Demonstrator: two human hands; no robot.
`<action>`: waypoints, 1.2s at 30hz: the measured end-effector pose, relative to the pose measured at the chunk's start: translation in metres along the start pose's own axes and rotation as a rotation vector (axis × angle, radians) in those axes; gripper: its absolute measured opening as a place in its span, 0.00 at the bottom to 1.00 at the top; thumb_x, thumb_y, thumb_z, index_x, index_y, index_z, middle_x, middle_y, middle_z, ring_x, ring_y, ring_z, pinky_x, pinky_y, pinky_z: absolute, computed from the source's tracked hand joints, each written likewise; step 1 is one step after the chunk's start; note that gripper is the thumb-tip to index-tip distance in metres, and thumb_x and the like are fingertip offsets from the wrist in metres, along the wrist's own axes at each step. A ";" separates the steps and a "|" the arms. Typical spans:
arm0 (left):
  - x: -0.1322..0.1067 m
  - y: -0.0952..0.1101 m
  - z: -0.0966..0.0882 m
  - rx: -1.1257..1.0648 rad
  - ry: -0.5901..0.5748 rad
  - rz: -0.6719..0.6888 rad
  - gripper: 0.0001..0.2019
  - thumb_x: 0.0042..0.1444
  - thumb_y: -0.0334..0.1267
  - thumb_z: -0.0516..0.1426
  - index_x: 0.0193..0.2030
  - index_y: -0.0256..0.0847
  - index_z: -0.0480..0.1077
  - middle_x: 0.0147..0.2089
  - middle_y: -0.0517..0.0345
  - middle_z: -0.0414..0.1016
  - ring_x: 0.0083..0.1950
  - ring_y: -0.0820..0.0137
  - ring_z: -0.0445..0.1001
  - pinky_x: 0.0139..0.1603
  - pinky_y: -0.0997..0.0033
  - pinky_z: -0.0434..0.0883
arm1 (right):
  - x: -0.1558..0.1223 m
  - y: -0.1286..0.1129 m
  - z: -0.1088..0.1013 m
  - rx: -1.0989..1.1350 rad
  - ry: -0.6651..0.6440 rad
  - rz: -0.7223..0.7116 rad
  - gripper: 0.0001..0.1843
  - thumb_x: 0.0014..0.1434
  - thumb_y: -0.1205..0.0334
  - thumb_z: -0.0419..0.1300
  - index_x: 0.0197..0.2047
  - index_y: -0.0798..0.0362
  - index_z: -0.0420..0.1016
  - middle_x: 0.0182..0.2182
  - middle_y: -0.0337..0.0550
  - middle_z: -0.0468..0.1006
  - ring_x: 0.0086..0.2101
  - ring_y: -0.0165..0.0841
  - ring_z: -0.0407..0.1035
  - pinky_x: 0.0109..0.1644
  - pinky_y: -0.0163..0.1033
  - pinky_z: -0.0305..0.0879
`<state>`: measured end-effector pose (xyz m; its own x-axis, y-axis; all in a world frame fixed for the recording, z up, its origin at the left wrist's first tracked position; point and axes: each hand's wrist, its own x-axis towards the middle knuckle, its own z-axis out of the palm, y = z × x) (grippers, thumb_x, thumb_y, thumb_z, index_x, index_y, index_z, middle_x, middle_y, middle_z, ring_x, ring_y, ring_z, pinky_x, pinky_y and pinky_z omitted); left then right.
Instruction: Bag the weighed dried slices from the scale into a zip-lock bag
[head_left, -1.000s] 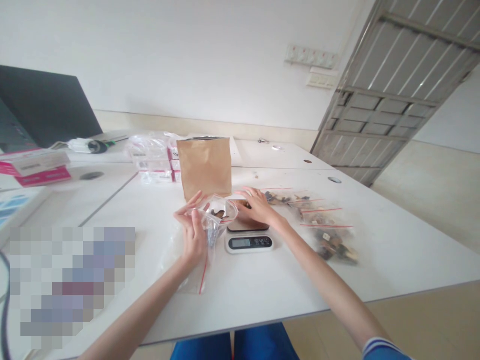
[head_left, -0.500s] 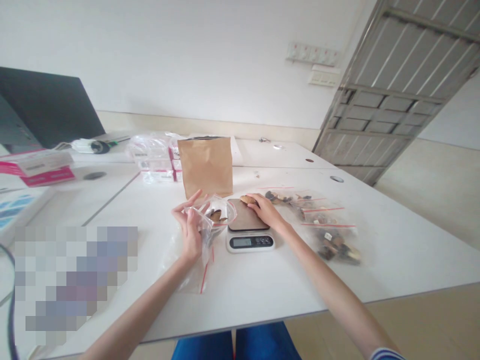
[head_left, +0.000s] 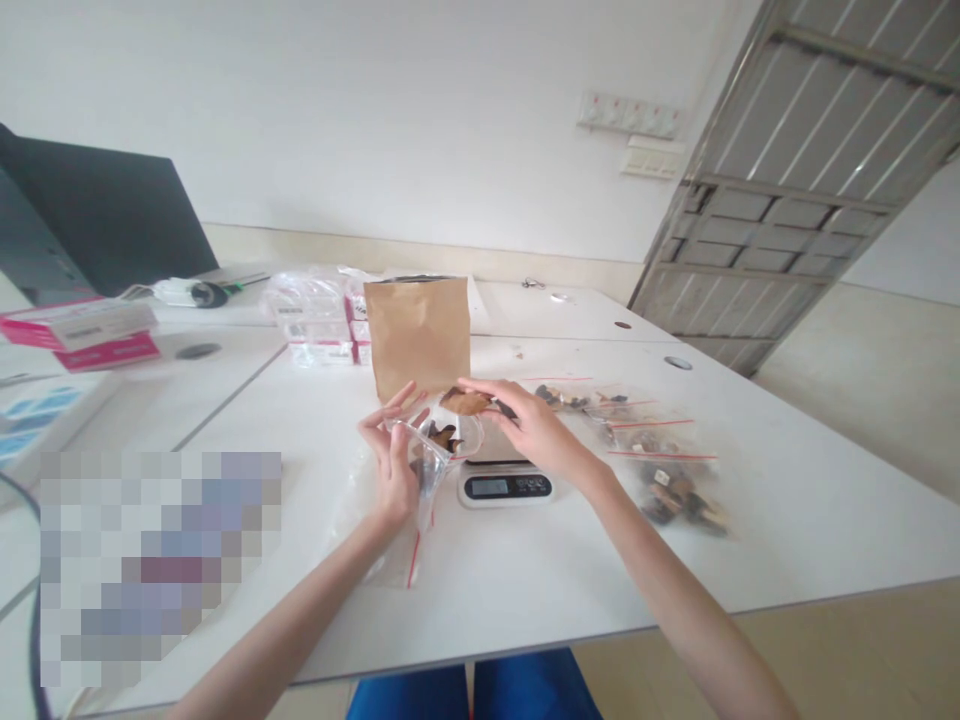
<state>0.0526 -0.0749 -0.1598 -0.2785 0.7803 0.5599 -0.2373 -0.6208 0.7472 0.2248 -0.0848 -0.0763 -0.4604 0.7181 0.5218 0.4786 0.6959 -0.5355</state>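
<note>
I get one head view, from above near side of table [head_left: 787,510], facing forward and down: left hand [head_left: 394,475], right hand [head_left: 536,425] close, wall [head_left: 412,130] far, monitor [head_left: 120,215] far left, metal door [head_left: 810,210] far right.

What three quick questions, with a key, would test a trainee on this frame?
1. True or false: the right hand holds a brown dried-looking piece.
2. What stands upright beyond the hands? A, a kettle; B, a brown paper bag; C, a lamp.
3. Fill in: the left hand holds a clear bag near the digital ____.

Key: 1. True. 2. B. 3. Scale.
</note>
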 end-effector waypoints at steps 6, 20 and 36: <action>0.000 0.004 0.002 0.022 0.097 -0.164 0.11 0.63 0.49 0.47 0.43 0.45 0.53 0.64 0.44 0.60 0.56 0.64 0.72 0.52 0.54 0.72 | 0.006 -0.010 0.006 -0.050 -0.009 -0.014 0.26 0.64 0.69 0.46 0.64 0.47 0.53 0.54 0.48 0.69 0.51 0.32 0.67 0.57 0.44 0.63; -0.002 0.004 0.004 0.045 0.106 -0.046 0.11 0.62 0.49 0.48 0.42 0.45 0.54 0.63 0.44 0.62 0.58 0.64 0.70 0.55 0.56 0.70 | 0.039 -0.026 0.028 0.350 0.091 0.159 0.17 0.60 0.55 0.55 0.50 0.48 0.57 0.47 0.47 0.70 0.48 0.33 0.69 0.54 0.44 0.66; -0.038 0.044 0.022 0.184 0.000 0.068 0.11 0.64 0.45 0.46 0.51 0.48 0.56 0.71 0.50 0.43 0.71 0.62 0.48 0.65 0.48 0.54 | -0.045 -0.058 0.071 0.406 0.368 0.380 0.19 0.62 0.52 0.54 0.53 0.50 0.62 0.50 0.45 0.74 0.50 0.34 0.69 0.53 0.38 0.65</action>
<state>0.0728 -0.1298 -0.1407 -0.2878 0.7370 0.6115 -0.0433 -0.6479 0.7605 0.1644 -0.1571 -0.1161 0.0046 0.9160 0.4012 0.2047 0.3918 -0.8970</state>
